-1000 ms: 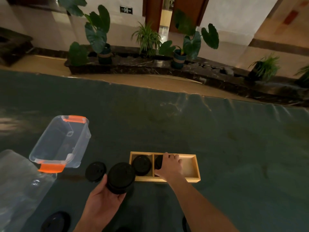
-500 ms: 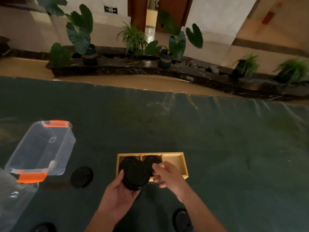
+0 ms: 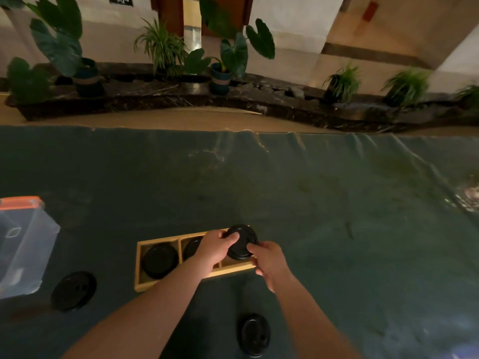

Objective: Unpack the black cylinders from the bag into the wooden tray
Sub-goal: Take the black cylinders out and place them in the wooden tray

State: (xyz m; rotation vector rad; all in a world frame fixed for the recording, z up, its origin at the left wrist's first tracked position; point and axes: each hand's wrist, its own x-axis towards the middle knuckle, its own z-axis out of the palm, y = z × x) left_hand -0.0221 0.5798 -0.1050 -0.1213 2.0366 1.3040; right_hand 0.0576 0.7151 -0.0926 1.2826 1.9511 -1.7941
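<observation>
A wooden tray (image 3: 141,268) with three compartments lies on the dark green table cover. One black cylinder (image 3: 160,260) fills its left compartment. A second one (image 3: 192,248) sits in the middle compartment, partly hidden by my left hand (image 3: 216,247). Both hands grip a third black cylinder (image 3: 242,242) over the right compartment; my right hand (image 3: 268,261) holds its near right edge. Whether it touches the tray floor is hidden. The bag is not in view.
A black cylinder (image 3: 74,290) lies on the cover left of the tray, another (image 3: 254,334) near the front between my forearms. A clear plastic box with orange clips (image 3: 23,244) stands at the left edge. Potted plants (image 3: 220,63) line the floor beyond the table.
My left hand carried its cylinder from left of the tray to above the right compartment. My right hand left the middle compartment and joined the grip. The camera view shifted right.
</observation>
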